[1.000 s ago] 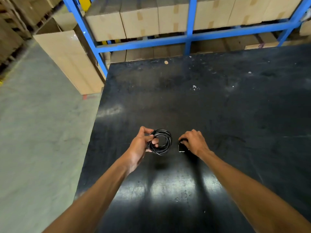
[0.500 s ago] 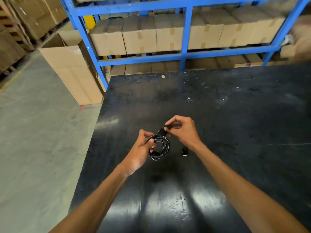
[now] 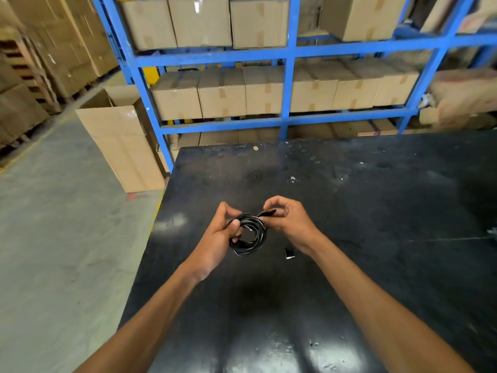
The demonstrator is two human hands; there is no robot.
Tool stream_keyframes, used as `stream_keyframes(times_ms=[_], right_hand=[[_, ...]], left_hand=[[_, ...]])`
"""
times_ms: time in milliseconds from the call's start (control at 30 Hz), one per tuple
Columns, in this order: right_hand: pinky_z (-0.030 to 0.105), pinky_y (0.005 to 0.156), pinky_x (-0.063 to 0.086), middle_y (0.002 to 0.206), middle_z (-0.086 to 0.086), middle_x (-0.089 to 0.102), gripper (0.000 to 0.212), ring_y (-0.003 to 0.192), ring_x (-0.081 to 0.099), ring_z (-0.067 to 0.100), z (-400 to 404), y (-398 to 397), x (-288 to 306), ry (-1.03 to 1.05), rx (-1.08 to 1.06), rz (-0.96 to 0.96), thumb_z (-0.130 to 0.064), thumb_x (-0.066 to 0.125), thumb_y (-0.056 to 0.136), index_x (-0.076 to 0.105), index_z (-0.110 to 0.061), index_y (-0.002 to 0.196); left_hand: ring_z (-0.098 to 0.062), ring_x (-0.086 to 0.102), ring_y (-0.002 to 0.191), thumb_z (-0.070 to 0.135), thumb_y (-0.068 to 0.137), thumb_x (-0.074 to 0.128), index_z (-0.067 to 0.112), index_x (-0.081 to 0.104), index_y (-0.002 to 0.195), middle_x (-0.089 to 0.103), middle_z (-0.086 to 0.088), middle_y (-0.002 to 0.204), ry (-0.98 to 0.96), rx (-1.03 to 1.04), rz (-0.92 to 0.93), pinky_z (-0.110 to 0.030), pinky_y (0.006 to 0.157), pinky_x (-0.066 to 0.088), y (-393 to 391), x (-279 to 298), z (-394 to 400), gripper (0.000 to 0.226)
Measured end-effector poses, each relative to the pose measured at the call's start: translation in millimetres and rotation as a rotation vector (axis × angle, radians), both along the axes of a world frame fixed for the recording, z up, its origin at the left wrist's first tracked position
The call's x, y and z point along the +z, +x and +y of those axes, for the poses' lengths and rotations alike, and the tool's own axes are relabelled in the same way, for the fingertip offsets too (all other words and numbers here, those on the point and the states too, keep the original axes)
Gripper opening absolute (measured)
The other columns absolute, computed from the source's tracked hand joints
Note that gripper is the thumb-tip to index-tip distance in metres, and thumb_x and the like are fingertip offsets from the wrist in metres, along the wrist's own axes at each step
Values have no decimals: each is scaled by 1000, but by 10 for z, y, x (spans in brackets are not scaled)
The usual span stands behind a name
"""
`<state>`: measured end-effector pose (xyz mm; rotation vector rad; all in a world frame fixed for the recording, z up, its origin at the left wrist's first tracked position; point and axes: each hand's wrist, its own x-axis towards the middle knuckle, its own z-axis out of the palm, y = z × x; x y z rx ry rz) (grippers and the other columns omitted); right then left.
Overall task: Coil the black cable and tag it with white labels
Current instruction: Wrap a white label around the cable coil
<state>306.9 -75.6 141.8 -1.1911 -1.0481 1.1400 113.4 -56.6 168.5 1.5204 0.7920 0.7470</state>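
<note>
The left hand [image 3: 215, 238] grips the coiled black cable [image 3: 248, 235] above the tabletop [image 3: 376, 211]; the right hand [image 3: 289, 219] pinches a dark strip [image 3: 266, 213] at its top; wrap it snugly, keeping the loops bunched

Coiled black cable [image 3: 248, 234]: one; small black piece [image 3: 289, 253] on the worktop [image 3: 376, 211]: one. Hands: two, left hand [image 3: 219, 238], right hand [image 3: 291, 219].
</note>
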Motion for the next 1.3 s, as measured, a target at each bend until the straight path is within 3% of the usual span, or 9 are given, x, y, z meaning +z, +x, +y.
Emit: stream_keyframes(times_ms=[333,467,567,733,933,1067,1200,1300], right_hand=[[20,58,49,83,17,66,32,60,60,13,-295,-106,178,-47,143,94,18,59,88,47,-12,90],[17,51,42,74,8,68,28,54,55,9,-352,-139,262,-128,178,68,15,61,90,52,-12,94],[22,57,44,77,11,67,26,61,56,15,-387,-106,328,-173,178,95,13,58,92,54,-12,95],[20,53,50,76,12,66,25,61,57,16,-436,-31,429,-226,195,97,12,57,93,51,-10,102],[25,54,40,73,11,57,32,60,47,17,-464,-8,507,-291,190,72,18,50,89,45,-13,98],[28,59,41,73,10,50,33,62,47,17,-460,14,565,-269,233,115,19,47,89,48,-14,93],[32,63,45,71,6,50,25,63,51,17,-419,70,600,-263,191,166,11,48,93,52,-14,93],[32,67,49,66,1,48,13,64,51,16,-407,113,641,-253,195,203,-3,57,95,55,-15,97]], left_hand=[[-4,41,58,6,104,36,13,41,97,45,-6,71,97,-50,123,-16,56,36,-107,27,-214,11],[-18,47,73,12,105,37,14,41,99,50,-15,77,143,-39,135,-34,69,39,-114,56,-232,7],[-24,52,81,29,98,38,18,42,97,58,-27,92,217,-38,169,-40,75,42,-88,90,-254,11],[-17,52,80,24,105,35,22,41,98,59,-7,88,340,-20,215,-37,74,43,-11,84,-296,10],[-14,55,76,29,105,35,16,42,101,62,-12,89,475,-13,213,-32,70,46,83,128,-351,16],[-8,53,74,37,103,35,15,42,98,61,-5,85,456,-21,178,-28,69,44,112,158,-317,24],[-7,52,82,28,102,37,17,44,97,57,9,86,365,-65,140,-28,78,43,143,163,-241,13],[-11,50,87,29,98,39,18,45,96,56,2,92,286,-52,107,-34,84,42,168,167,-208,13]])
